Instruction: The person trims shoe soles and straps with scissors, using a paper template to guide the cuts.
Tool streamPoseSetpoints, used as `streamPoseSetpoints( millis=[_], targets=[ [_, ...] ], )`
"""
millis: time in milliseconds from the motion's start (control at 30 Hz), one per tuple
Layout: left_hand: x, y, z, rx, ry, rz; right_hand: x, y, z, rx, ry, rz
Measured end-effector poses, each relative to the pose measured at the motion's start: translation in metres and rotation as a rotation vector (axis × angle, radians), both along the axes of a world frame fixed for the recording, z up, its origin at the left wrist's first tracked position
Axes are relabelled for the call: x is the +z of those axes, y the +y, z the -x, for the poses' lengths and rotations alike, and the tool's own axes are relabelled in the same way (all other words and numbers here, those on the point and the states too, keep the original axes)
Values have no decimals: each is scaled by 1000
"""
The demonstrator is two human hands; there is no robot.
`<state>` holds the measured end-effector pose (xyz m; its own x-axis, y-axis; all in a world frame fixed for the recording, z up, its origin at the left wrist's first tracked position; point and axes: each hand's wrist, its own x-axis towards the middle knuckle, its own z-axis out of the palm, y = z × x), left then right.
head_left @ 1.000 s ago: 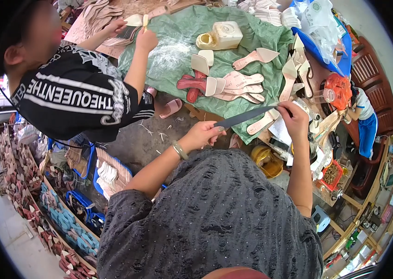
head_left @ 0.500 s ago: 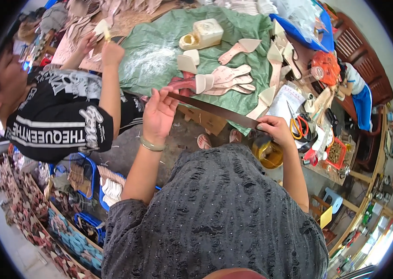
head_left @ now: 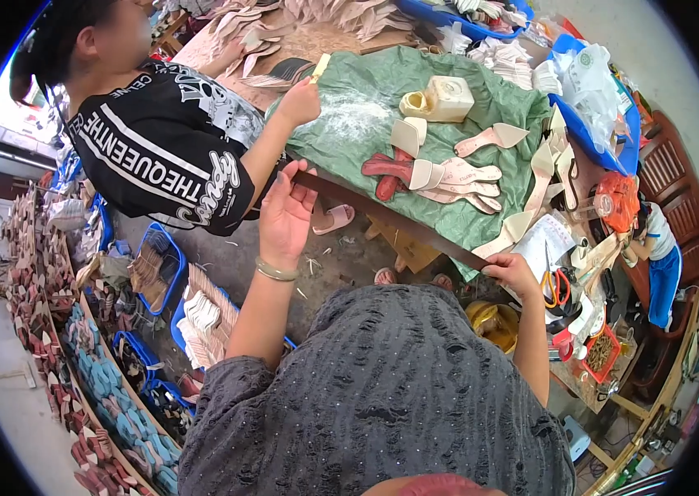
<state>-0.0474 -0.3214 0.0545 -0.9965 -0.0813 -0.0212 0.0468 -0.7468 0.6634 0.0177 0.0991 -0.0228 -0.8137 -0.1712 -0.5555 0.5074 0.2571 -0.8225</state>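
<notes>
A long, narrow dark brown strip [head_left: 391, 217] stretches taut between my two hands, sloping down from left to right in front of the table. My left hand [head_left: 283, 219] pinches one end between thumb and index finger, palm up, with its other fingers loosely curled. At the opposite end my right hand [head_left: 512, 274] grips the strip between thumb and fingers. Beyond the strip, pale shoe insoles [head_left: 469, 175] lie fanned on a green cloth [head_left: 349, 78]. Dark red insoles [head_left: 388, 172] lie crossed beside them.
A cut-open plastic jug [head_left: 451, 99] stands on the cloth. At left, a co-worker [head_left: 159, 157] holds a yellow-handled brush [head_left: 321, 68]. Orange-handled scissors [head_left: 560, 285] and a red basket [head_left: 603, 354] lie at right. Blue crates [head_left: 176, 285] stand on the floor at left.
My hands have moved farther apart, with more of the strip stretched between them. The view has turned left. The co-worker's brush hand has reached over the cloth's edge.
</notes>
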Motion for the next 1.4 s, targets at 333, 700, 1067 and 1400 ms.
streamPoseSetpoints(
  millis=[333,700,1067,1400],
  targets=[
    [-11,48,-31,-338,61,384,-18,-26,14,420,434,-647],
    [-14,95,-46,-539,112,745,57,-155,14,-134,559,260],
    [-33,73,-51,-889,-71,622,80,-122,49,-280,677,147],
    [-85,5,-75,-879,108,1278,129,14,32,-850,879,140]
  ],
)
